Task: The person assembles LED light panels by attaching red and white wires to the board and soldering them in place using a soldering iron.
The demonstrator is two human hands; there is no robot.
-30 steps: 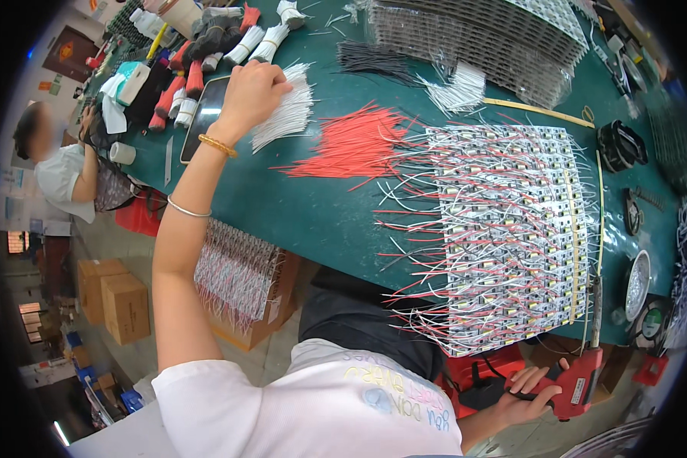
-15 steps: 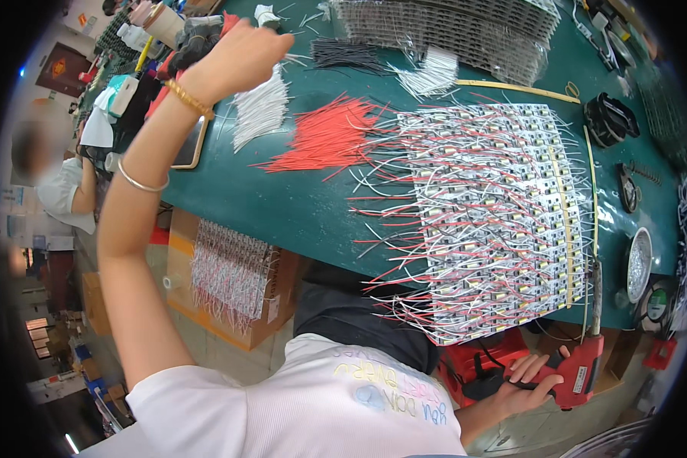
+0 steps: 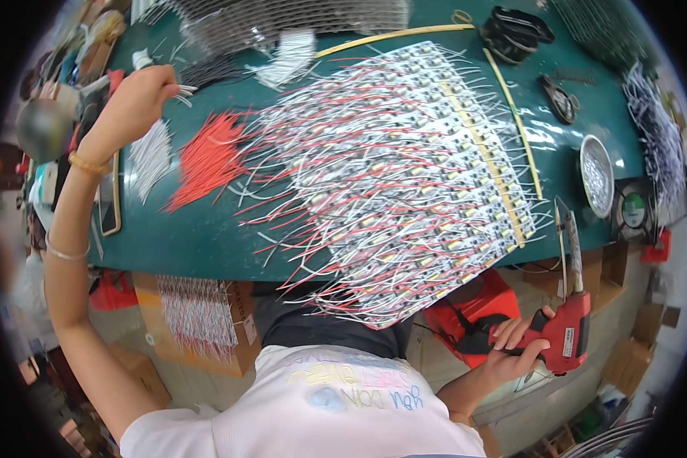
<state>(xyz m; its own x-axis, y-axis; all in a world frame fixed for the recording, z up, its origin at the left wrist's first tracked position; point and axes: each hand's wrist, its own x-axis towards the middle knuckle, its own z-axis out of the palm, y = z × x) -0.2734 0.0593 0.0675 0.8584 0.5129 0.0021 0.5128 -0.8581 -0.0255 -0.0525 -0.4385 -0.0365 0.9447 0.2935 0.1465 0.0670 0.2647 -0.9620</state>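
Note:
My left hand (image 3: pixel 139 93) is closed above the far left of the table, near a pile of short white wires (image 3: pixel 151 159). A few white wire ends show beside its fingertips; whether they are in its grip cannot be made out. My right hand (image 3: pixel 517 343) is wrapped round the handle of a red and black soldering gun (image 3: pixel 569 333), whose long metal tip points up past the table's front edge. Between the hands lies a wide sheet of small white circuit boards (image 3: pixel 404 191) with many red and white wires sticking out leftward. Its near corner overhangs the table's front edge.
Red wires (image 3: pixel 210 156) and black wires (image 3: pixel 210 70) lie left of the sheet. Yellow strips (image 3: pixel 393 40), a black holder (image 3: pixel 513 32) and a silver bowl (image 3: pixel 596 175) are around it. A cardboard box (image 3: pixel 240 328) with wired boards stands below the table.
The whole view has shifted, so the table and sheet appear farther left. My left hand stays near the white wires, still closed. My right hand keeps hold of the soldering gun.

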